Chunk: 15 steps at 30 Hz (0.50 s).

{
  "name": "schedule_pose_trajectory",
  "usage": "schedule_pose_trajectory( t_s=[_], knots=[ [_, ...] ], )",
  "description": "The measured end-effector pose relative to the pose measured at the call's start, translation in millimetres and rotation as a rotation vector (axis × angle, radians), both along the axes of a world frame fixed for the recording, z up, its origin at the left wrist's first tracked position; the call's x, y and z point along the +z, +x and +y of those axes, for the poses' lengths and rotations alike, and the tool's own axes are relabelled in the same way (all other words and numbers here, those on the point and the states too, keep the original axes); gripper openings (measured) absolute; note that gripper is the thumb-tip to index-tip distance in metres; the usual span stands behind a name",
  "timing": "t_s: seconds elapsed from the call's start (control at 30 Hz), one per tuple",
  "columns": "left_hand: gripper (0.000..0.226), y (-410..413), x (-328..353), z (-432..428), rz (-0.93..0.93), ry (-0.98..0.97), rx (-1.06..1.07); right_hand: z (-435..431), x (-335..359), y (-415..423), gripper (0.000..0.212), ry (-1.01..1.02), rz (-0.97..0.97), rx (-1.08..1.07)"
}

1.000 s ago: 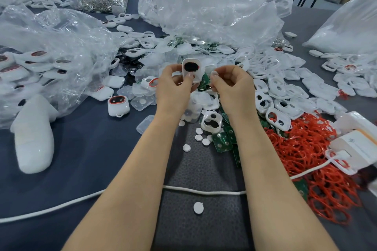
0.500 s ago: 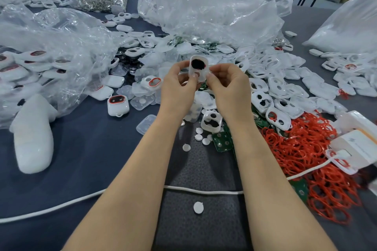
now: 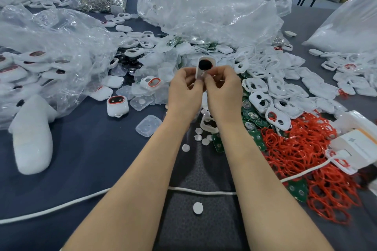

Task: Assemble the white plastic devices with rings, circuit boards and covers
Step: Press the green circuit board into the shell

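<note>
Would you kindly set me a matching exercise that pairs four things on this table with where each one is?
Things:
1. white shell
2. red rings
3. white cable
4. assembled device

Places:
A. stretched across the table, nearest the viewer
B. pinched between the left hand and the right hand
C. alone on the dark cloth, left of the left hand
D. heaped at the right, beside the green circuit boards

Pairs: 1-B, 2-D, 3-A, 4-C
</note>
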<state>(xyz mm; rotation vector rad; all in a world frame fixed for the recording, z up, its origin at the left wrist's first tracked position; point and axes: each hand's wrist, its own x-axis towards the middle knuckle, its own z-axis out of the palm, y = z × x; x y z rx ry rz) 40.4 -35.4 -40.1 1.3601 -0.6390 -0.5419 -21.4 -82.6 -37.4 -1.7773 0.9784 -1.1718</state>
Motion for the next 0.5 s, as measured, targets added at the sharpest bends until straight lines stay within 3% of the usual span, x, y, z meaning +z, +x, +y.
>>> schedule_pose_trajectory(
  t_s=[0.37, 0.5],
  knots=[
    [0.008, -2, 1, -3, -0.016, 0.071, 0.092, 10, -5, 7, 0.008, -0.15, -0.018, -0.086],
    [0.006, -1, 2, -2, 0.012, 0.066, 0.113, 11, -4, 9, 0.013, -0.118, -0.069, -0.072]
  ],
)
